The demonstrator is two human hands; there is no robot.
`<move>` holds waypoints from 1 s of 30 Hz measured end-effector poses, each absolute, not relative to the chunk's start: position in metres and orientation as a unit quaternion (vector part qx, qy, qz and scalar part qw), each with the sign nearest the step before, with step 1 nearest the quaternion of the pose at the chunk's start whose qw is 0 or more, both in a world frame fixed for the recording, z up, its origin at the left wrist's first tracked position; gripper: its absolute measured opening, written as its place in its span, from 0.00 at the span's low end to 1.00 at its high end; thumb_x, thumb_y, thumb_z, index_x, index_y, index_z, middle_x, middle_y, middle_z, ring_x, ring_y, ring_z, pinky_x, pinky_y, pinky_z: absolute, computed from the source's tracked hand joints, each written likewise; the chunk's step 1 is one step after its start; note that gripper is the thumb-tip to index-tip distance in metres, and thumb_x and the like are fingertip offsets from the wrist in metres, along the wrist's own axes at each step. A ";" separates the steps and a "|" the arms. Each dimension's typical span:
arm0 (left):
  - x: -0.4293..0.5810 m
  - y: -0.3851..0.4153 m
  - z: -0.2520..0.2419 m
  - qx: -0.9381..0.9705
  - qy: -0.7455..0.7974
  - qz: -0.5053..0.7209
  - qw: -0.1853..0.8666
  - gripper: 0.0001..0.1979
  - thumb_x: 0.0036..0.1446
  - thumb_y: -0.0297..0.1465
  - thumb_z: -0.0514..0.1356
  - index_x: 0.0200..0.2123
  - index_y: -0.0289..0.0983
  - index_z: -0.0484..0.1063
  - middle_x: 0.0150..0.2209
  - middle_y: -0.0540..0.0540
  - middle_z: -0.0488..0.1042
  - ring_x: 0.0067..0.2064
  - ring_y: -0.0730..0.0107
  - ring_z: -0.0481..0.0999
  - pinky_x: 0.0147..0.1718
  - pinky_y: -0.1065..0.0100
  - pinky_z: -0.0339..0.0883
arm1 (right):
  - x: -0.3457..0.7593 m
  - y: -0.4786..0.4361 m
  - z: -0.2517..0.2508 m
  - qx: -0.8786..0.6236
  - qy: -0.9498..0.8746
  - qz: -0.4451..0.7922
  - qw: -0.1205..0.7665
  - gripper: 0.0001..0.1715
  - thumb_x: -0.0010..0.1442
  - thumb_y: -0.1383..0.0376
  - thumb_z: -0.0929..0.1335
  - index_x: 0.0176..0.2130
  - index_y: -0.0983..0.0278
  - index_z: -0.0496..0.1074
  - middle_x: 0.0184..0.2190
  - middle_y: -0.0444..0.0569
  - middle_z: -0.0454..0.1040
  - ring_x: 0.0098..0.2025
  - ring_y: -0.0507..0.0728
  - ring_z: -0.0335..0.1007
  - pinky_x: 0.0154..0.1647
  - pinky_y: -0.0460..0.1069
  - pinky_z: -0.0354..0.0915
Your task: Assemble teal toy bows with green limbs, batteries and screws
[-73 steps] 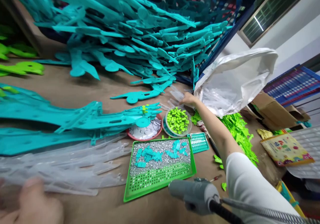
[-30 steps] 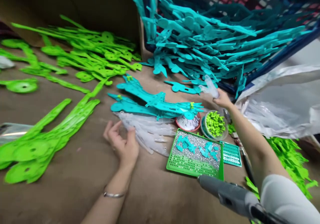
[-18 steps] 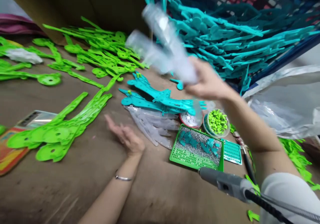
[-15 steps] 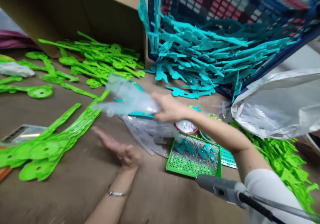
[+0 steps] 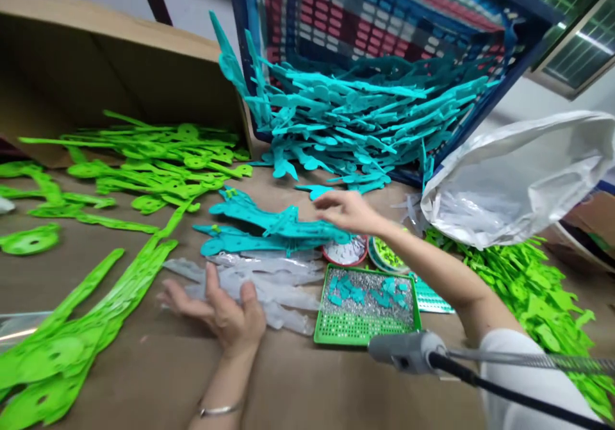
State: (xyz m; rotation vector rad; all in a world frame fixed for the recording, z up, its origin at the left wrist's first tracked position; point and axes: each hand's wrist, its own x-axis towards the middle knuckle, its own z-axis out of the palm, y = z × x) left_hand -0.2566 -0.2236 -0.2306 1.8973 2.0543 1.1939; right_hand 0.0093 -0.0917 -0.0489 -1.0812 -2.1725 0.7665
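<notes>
My left hand point(image 5: 218, 308) is open, fingers spread, at the left end of some translucent plastic strips point(image 5: 283, 289) lying on the table. Its fingertips overlap the strips in view; whether they touch, I cannot tell. My right hand point(image 5: 348, 212), fingers loosely bent and holding nothing visible, hovers by the right end of several teal plastic parts point(image 5: 254, 215) lying just behind the strips. On the near right is a green tray point(image 5: 365, 330) with small metal pieces and teal bits. A grey electric screwdriver point(image 5: 406, 351) with a black cable hangs before it.
Long lime-green parts point(image 5: 110, 302) lie at left, with a heap point(image 5: 163, 161) by a cardboard box point(image 5: 120, 65). Teal parts fill a tipped blue basket point(image 5: 485, 122). A white bag point(image 5: 509, 154) of translucent pieces stands right, above another green heap point(image 5: 538, 295). Small bowls point(image 5: 346, 250) sit behind the tray.
My right hand has let go of the translucent strips and moved up and right. They now lie on the table. My left hand has turned and spread its fingers beside them. The view has shifted.
</notes>
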 end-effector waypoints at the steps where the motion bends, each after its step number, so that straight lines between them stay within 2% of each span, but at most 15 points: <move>1: -0.252 -0.225 -0.227 0.571 0.702 0.424 0.019 0.47 0.61 0.37 0.57 0.75 0.54 0.32 0.75 0.43 0.12 0.75 0.33 0.18 0.70 0.27 0.29 | 0.036 -0.095 -0.044 -0.444 -0.780 0.294 0.329 0.14 0.61 0.61 0.73 0.46 0.64 0.80 0.44 0.51 0.84 0.46 0.56 0.80 0.52 0.53 0.73; 3: -0.240 -0.228 -0.219 0.525 0.715 0.461 -0.021 0.39 0.63 0.37 0.56 0.73 0.49 0.46 0.77 0.38 0.25 0.77 0.31 0.25 0.70 0.26 0.34 | 0.092 -0.110 -0.036 -0.517 -0.719 0.272 0.376 0.16 0.59 0.59 0.74 0.44 0.65 0.81 0.42 0.51 0.84 0.43 0.57 0.80 0.50 0.54 0.73; 7: -0.222 -0.228 -0.195 0.568 0.656 0.495 -0.042 0.32 0.62 0.35 0.60 0.68 0.43 0.57 0.76 0.35 0.39 0.77 0.31 0.35 0.70 0.26 0.37 | 0.189 -0.164 -0.033 -0.638 -0.619 0.237 0.393 0.19 0.55 0.56 0.76 0.43 0.64 0.81 0.41 0.52 0.84 0.40 0.57 0.78 0.49 0.54 0.73; 9: -0.217 -0.211 -0.176 0.622 0.592 0.511 -0.019 0.27 0.63 0.34 0.59 0.65 0.41 0.62 0.72 0.33 0.54 0.75 0.38 0.49 0.70 0.31 0.46 | 0.218 -0.194 -0.035 -0.669 -0.574 0.251 0.400 0.21 0.53 0.55 0.77 0.43 0.64 0.81 0.39 0.51 0.84 0.38 0.56 0.78 0.47 0.54 0.73; 11: -0.206 -0.176 -0.152 0.688 0.523 0.502 0.040 0.19 0.67 0.33 0.54 0.59 0.38 0.67 0.61 0.34 0.69 0.67 0.48 0.66 0.67 0.41 0.59 | 0.234 -0.217 -0.040 -0.679 -0.544 0.267 0.413 0.22 0.51 0.53 0.78 0.42 0.63 0.80 0.38 0.50 0.84 0.38 0.56 0.78 0.46 0.54 0.74; 12: -0.198 -0.153 -0.140 0.727 0.498 0.467 0.074 0.17 0.69 0.34 0.52 0.57 0.37 0.69 0.56 0.36 0.74 0.62 0.52 0.71 0.64 0.46 0.64 | 0.237 -0.225 -0.042 -0.680 -0.536 0.270 0.420 0.22 0.51 0.53 0.78 0.42 0.63 0.81 0.38 0.50 0.83 0.38 0.56 0.78 0.46 0.54 0.74; 13: -0.187 -0.126 -0.127 0.764 0.489 0.411 0.092 0.17 0.70 0.35 0.49 0.55 0.36 0.70 0.54 0.36 0.75 0.59 0.53 0.73 0.62 0.50 0.66 | 0.239 -0.230 -0.045 -0.680 -0.532 0.273 0.424 0.22 0.51 0.52 0.78 0.42 0.63 0.81 0.38 0.50 0.83 0.38 0.57 0.78 0.45 0.53 0.74; 15: -0.158 -0.070 -0.106 0.856 0.465 0.195 0.113 0.22 0.71 0.32 0.42 0.60 0.33 0.67 0.59 0.34 0.73 0.61 0.53 0.72 0.62 0.52 0.66 | 0.236 -0.235 -0.050 -0.680 -0.532 0.278 0.421 0.22 0.52 0.52 0.78 0.42 0.63 0.81 0.38 0.51 0.84 0.38 0.57 0.78 0.44 0.54 0.74; 18: -0.107 0.006 -0.092 0.901 0.401 0.090 0.136 0.22 0.65 0.29 0.52 0.60 0.36 0.70 0.59 0.38 0.75 0.61 0.53 0.73 0.60 0.58 0.66 | 0.227 -0.232 -0.055 -0.670 -0.548 0.301 0.400 0.22 0.52 0.52 0.78 0.42 0.62 0.81 0.38 0.51 0.84 0.38 0.58 0.78 0.45 0.54 0.74; 20: -0.076 0.042 -0.095 0.912 0.382 0.052 0.138 0.28 0.61 0.30 0.59 0.65 0.35 0.66 0.60 0.35 0.73 0.60 0.51 0.74 0.59 0.58 0.67 | 0.222 -0.228 -0.057 -0.658 -0.567 0.318 0.381 0.21 0.53 0.53 0.77 0.43 0.62 0.81 0.39 0.50 0.84 0.39 0.58 0.79 0.47 0.55 0.74; 25: -0.032 0.090 -0.118 0.904 0.411 0.011 0.122 0.50 0.50 0.38 0.71 0.72 0.32 0.54 0.67 0.20 0.61 0.59 0.38 0.73 0.58 0.48 0.66 | 0.216 -0.217 -0.059 -0.654 -0.587 0.322 0.353 0.19 0.56 0.54 0.76 0.44 0.62 0.81 0.41 0.50 0.84 0.42 0.58 0.80 0.49 0.54 0.73; 28: -0.029 0.101 -0.133 0.901 0.418 0.010 0.117 0.58 0.41 0.41 0.76 0.71 0.28 0.54 0.63 0.17 0.65 0.58 0.36 0.73 0.56 0.47 0.66 | 0.217 -0.214 -0.060 -0.653 -0.591 0.320 0.349 0.19 0.57 0.54 0.75 0.44 0.63 0.80 0.41 0.50 0.84 0.42 0.58 0.80 0.49 0.54 0.73; 30: -0.034 0.103 -0.142 0.910 0.398 0.031 0.110 0.54 0.43 0.45 0.75 0.68 0.28 0.59 0.60 0.21 0.70 0.58 0.41 0.73 0.57 0.48 0.66 | 0.218 -0.214 -0.062 -0.652 -0.589 0.318 0.354 0.19 0.57 0.54 0.75 0.45 0.63 0.80 0.41 0.51 0.84 0.42 0.58 0.80 0.49 0.54 0.72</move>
